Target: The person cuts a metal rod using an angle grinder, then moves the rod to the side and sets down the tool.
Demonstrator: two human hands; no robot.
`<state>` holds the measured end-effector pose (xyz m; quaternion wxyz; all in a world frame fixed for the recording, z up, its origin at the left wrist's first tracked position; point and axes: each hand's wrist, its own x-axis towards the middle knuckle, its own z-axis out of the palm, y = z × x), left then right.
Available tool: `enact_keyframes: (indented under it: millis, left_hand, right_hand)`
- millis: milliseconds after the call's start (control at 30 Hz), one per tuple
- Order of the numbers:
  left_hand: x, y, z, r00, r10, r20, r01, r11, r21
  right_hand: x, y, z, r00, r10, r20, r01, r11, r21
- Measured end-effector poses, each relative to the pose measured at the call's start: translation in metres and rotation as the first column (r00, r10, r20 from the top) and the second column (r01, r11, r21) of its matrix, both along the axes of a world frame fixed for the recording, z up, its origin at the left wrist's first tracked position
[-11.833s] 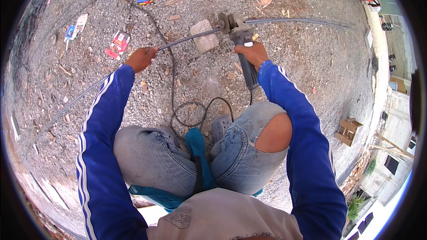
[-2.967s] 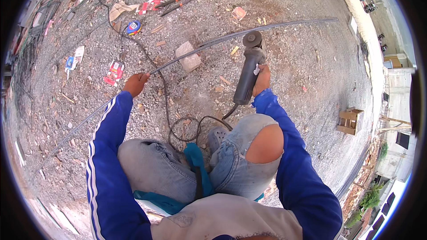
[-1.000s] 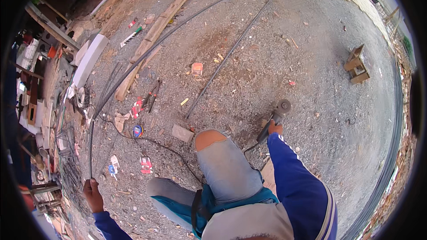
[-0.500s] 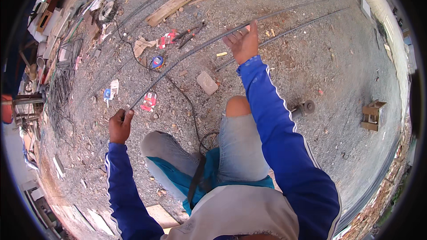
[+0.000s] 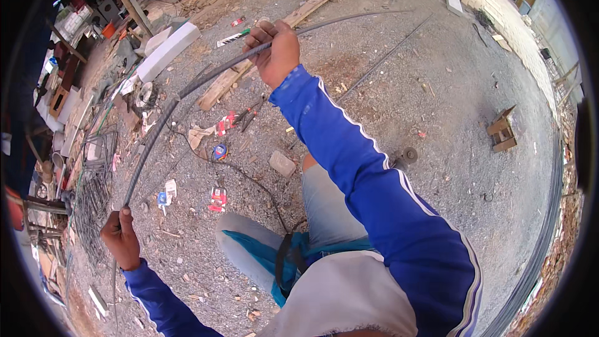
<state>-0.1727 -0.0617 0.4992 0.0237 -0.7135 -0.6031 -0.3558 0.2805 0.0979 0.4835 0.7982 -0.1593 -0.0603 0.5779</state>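
Note:
A long dark grey metal rod (image 5: 156,128) is raised off the ground, running from my left hand past my right hand to the far right. My left hand (image 5: 122,240) is closed around it low on the left, thumb up, and a thin length hangs below the fist. Farther off, my right hand (image 5: 274,53) has its fingers curled about the rod. A second thin rod (image 5: 387,56) lies on the gravel beyond my right forearm. On the ground between my arms are a blue tape measure (image 5: 219,151), a pale grey block (image 5: 282,163) and a dark-handled long tool (image 5: 252,114).
A wooden plank (image 5: 218,89) and a white beam (image 5: 168,52) lie far left. Tangled wire (image 5: 93,200) covers the left side. A black cable (image 5: 256,184) runs to my lap. A small wooden box (image 5: 501,130) and a round-ended grey tool (image 5: 409,156) sit at right.
Both hands have moved left with the rod, the right one also farther away and the left one nearer. My right fingers, spread before, are now curled. The view has shifted too.

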Motion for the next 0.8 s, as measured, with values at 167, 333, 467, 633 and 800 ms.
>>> enact_keyframes:
  millis: [167, 333, 467, 633, 800]
  left_hand:
    - [-0.035, 0.024, 0.164, 0.97, 0.193, 0.145, -0.206, 0.976, 0.077]
    - [-0.042, 0.041, 0.176, 0.998, 0.059, -0.038, -0.041, 0.929, 0.368]
    - [-0.05, 0.039, 0.115, 0.998, 0.059, -0.013, -0.052, 0.953, 0.299]
    - [-0.05, 0.022, -0.002, 0.982, 0.016, 0.187, -0.01, 0.999, -0.033]
    - [-0.07, 0.0, -0.023, 0.996, 0.084, 0.021, -0.087, 0.971, 0.221]
  right_hand:
    - [-0.026, 0.009, 0.145, 0.976, 0.024, 0.216, -0.069, 0.977, 0.201]
    - [-0.031, 0.011, 0.163, 0.966, 0.089, 0.243, -0.142, 0.968, 0.209]
    - [-0.031, 0.015, 0.121, 0.875, 0.096, 0.475, -0.178, 0.975, 0.133]
    - [-0.063, -0.001, 0.05, 0.817, 0.301, 0.492, -0.313, 0.948, -0.059]
    - [-0.085, -0.015, 0.003, 0.84, 0.208, 0.5, -0.211, 0.976, -0.051]
